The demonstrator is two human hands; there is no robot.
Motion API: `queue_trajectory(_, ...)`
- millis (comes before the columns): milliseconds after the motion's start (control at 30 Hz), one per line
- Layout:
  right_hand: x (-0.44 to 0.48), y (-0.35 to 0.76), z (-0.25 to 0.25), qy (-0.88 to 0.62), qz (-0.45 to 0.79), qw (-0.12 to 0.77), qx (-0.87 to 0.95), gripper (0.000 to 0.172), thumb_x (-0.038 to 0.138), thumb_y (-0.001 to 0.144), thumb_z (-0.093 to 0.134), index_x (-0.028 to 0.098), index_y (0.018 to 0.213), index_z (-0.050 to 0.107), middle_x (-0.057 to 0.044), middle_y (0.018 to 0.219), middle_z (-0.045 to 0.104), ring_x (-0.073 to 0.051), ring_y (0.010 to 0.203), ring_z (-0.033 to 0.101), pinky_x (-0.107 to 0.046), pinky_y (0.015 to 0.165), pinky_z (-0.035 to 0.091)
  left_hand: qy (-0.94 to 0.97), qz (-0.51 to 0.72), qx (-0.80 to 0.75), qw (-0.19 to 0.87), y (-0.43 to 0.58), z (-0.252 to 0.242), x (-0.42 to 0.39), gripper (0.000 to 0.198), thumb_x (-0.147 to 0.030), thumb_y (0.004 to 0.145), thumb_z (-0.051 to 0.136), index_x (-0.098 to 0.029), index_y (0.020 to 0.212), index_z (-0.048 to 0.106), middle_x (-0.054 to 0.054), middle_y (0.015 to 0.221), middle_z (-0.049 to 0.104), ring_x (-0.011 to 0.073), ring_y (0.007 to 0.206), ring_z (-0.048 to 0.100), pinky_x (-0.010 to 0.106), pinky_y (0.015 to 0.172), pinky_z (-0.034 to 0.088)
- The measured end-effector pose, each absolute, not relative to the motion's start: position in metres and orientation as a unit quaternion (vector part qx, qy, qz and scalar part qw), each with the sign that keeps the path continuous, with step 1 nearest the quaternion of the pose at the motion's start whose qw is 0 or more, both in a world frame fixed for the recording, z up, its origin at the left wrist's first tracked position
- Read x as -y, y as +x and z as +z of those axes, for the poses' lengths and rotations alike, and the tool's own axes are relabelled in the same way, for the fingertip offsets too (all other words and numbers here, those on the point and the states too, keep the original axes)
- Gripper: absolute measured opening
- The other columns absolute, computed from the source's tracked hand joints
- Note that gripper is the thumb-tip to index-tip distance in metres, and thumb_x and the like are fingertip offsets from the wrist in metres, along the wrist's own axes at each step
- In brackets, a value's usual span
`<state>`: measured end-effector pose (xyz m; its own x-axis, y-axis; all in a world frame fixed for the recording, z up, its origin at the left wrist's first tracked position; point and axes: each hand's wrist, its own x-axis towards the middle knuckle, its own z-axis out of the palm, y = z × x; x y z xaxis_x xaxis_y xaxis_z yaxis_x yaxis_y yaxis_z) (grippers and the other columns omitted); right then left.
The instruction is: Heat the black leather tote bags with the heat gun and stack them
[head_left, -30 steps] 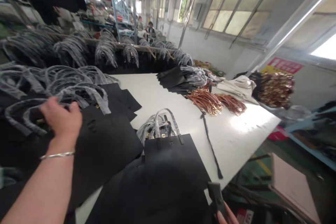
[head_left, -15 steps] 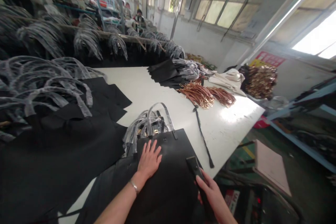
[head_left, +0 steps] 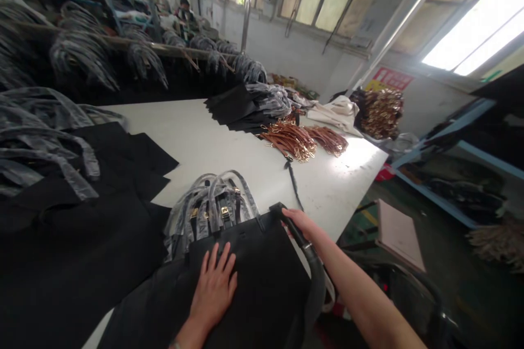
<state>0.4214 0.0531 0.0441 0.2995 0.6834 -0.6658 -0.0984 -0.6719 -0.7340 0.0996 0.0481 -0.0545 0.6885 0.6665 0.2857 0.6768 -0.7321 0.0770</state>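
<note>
A flat black bag lies at the near edge of the white table, its plastic-wrapped handles pointing away from me. My left hand rests flat on the bag, fingers spread. My right hand is at the bag's upper right corner, fingers curled on a black strap that runs back along the bag's right side.
Stacks of black bags with wrapped handles cover the left of the table. Tan straps and more black pieces lie at the far end. A loose black strip lies beyond the bag. Past the right edge is floor, with a blue rack.
My left hand came from the left stack onto the near bag and stayed flat there. My right hand moved forward along the bag's right side with the black strap.
</note>
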Motion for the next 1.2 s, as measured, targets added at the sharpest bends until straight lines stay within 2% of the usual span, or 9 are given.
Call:
queue_trajectory(200, -0.050, 0.428, 0.048, -0.721, 0.584, 0.322, 0.187, 0.031, 0.044, 0.093, 0.054, 0.013, 0.092, 0.058, -0.005, 0.068, 0.065, -0.012, 0.038, 0.053, -0.023, 0.032, 0.042, -0.918, -0.144, 0.370, 0.010, 0.100, -0.050, -0.048, 0.040, -0.034, 0.092, 0.051, -0.023, 0.129, 0.062, 0.007, 0.156, 0.042, 0.0377, 0.143, 0.037, 0.059, 0.112, 0.039)
queue_trajectory(433, -0.063, 0.422, 0.051, -0.752, 0.492, 0.382, 0.214, 0.025, 0.043, 0.095, 0.052, 0.018, 0.099, 0.055, 0.003, 0.066, 0.060, -0.007, 0.036, 0.051, -0.018, 0.032, 0.038, -0.917, -0.136, 0.376, 0.000, 0.100, -0.049, -0.048, 0.042, -0.035, 0.093, 0.050, -0.022, 0.131, 0.061, 0.008, 0.156, 0.041, 0.0376, 0.145, 0.034, 0.059, 0.114, 0.037)
queue_trajectory(533, -0.043, 0.415, 0.058, -0.732, 0.526, 0.365, 0.232, 0.028, 0.044, 0.091, 0.058, 0.017, 0.098, 0.058, 0.000, 0.071, 0.065, -0.008, 0.038, 0.054, -0.019, 0.032, 0.040, -0.914, -0.143, 0.380, -0.020, 0.100, -0.049, -0.047, 0.042, -0.035, 0.093, 0.050, -0.021, 0.131, 0.061, 0.008, 0.156, 0.041, 0.0382, 0.145, 0.034, 0.060, 0.114, 0.037)
queue_trajectory(667, -0.031, 0.396, 0.056, -0.704, 0.596, 0.298, 0.245, 0.032, 0.046, 0.090, 0.059, 0.016, 0.102, 0.060, -0.001, 0.071, 0.067, -0.010, 0.038, 0.055, -0.020, 0.032, 0.042, -0.911, -0.148, 0.381, -0.049, 0.100, -0.046, -0.047, 0.043, -0.033, 0.093, 0.050, -0.024, 0.134, 0.058, 0.007, 0.156, 0.042, 0.0380, 0.145, 0.033, 0.061, 0.114, 0.035)
queue_trajectory(800, -0.059, 0.376, 0.047, -0.712, 0.577, 0.300, 0.264, 0.028, 0.042, 0.093, 0.055, 0.016, 0.103, 0.060, 0.001, 0.067, 0.063, -0.009, 0.037, 0.054, -0.019, 0.032, 0.040, -0.913, -0.138, 0.379, -0.057, 0.101, -0.042, -0.048, 0.042, -0.031, 0.093, 0.050, -0.025, 0.134, 0.058, 0.007, 0.155, 0.043, 0.0384, 0.145, 0.033, 0.061, 0.115, 0.033)
queue_trajectory(967, -0.061, 0.365, 0.056, -0.716, 0.541, 0.328, 0.295, 0.030, 0.041, 0.093, 0.056, 0.019, 0.112, 0.061, 0.003, 0.070, 0.061, -0.007, 0.039, 0.053, -0.017, 0.033, 0.040, -0.907, -0.143, 0.390, -0.072, 0.100, -0.038, -0.045, 0.039, -0.032, 0.094, 0.050, -0.023, 0.130, 0.061, 0.010, 0.146, 0.053, 0.0348, 0.138, 0.043, 0.059, 0.116, 0.032)
queue_trajectory(1067, -0.040, 0.359, 0.062, -0.683, 0.601, 0.280, 0.307, 0.040, 0.045, 0.089, 0.060, 0.020, 0.121, 0.061, 0.000, 0.075, 0.064, -0.008, 0.040, 0.056, -0.018, 0.033, 0.041, -0.902, -0.156, 0.395, -0.081, 0.099, -0.036, -0.043, 0.035, -0.031, 0.096, 0.048, -0.022, 0.127, 0.063, 0.009, 0.137, 0.061, 0.0296, 0.130, 0.052, 0.054, 0.116, 0.034)
queue_trajectory(1200, -0.035, 0.346, 0.057, -0.668, 0.642, 0.234, 0.295, 0.040, 0.046, 0.090, 0.058, 0.018, 0.118, 0.062, 0.000, 0.074, 0.064, -0.009, 0.038, 0.055, -0.018, 0.031, 0.041, -0.898, -0.174, 0.397, -0.081, 0.100, -0.035, -0.042, 0.034, -0.032, 0.096, 0.050, -0.022, 0.125, 0.064, 0.008, 0.134, 0.063, 0.0288, 0.127, 0.053, 0.050, 0.114, 0.036)
